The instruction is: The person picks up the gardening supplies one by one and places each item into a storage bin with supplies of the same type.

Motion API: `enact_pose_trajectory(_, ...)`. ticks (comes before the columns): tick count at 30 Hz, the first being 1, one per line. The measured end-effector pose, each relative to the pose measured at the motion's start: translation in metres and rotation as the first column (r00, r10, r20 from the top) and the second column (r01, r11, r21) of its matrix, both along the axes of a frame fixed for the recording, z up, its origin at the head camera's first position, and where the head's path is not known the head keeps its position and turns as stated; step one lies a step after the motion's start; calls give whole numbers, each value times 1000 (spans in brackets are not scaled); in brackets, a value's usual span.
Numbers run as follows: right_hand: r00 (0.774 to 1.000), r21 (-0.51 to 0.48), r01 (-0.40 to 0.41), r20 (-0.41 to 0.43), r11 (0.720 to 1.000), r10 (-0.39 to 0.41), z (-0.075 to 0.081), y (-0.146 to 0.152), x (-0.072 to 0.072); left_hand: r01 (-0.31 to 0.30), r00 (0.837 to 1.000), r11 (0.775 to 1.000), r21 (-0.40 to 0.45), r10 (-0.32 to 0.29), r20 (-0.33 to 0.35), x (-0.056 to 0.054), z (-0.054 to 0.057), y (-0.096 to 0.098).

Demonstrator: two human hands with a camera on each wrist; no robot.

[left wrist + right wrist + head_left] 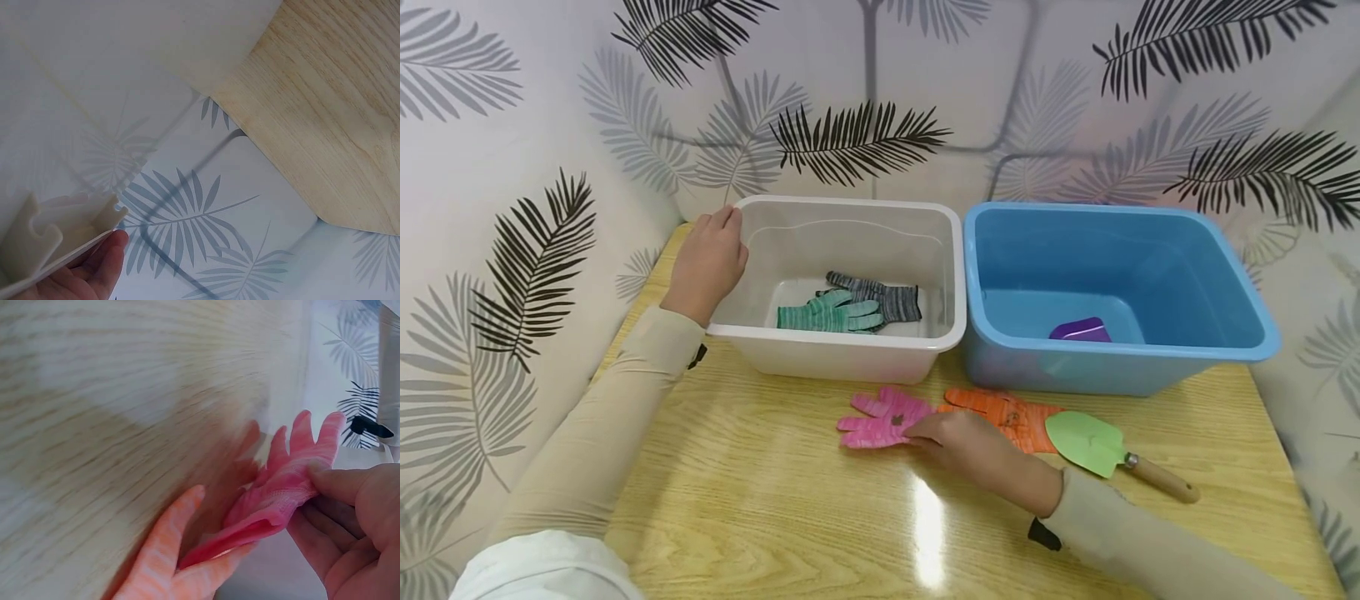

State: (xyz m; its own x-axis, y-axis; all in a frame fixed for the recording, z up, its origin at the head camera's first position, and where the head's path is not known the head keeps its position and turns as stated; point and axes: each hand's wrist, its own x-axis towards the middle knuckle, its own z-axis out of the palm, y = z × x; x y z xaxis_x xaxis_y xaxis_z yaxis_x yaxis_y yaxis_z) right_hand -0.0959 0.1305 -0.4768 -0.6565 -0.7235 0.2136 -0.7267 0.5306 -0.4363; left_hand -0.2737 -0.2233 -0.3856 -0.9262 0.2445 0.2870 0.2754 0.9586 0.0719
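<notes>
My right hand (966, 446) pinches a pink knitted glove (880, 419) between thumb and fingers, low over the table in front of the bins. In the right wrist view the pink glove (294, 469) has its cuff open toward the camera, beside an orange glove (169, 562). At the white bin's left rim, my left hand (709, 254) grips the edge; the left wrist view shows its fingers (106, 265) curled under that rim. Inside the white bin (842, 354) lie a green glove (827, 314) and a dark grey glove (887, 298).
Right of the white bin stands a blue bin (1120, 358) with a purple plastic piece (1081, 330) in it. On the table, the orange glove (1000, 414) touches a green trowel (1086, 442) with a wooden handle. A leaf-patterned curtain (850, 75) hangs behind.
</notes>
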Motion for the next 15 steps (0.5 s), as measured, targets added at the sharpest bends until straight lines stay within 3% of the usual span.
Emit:
enact_pose_trajectory(5, 997, -57, 39, 72, 998, -35, 3, -3, -3, 3, 1000, 1000, 5, -3, -6, 0, 0, 0)
enact_pose_trajectory(8, 985, -93, 70, 163, 993, -54, 7, -4, -3, 8, 1000, 1000, 6, -8, -9, 0, 1, 1)
enact_pose_trajectory(11, 955, -137, 114, 287, 984, -70, 12, -4, -4, 10, 1000, 1000, 5, -10, -11, 1, 1, 1)
enact_pose_trajectory(15, 895, -180, 177, 438, 968, -82, 20, -4, -6, 10, 1000, 1000, 9, -10, -12, 2, 2, 1)
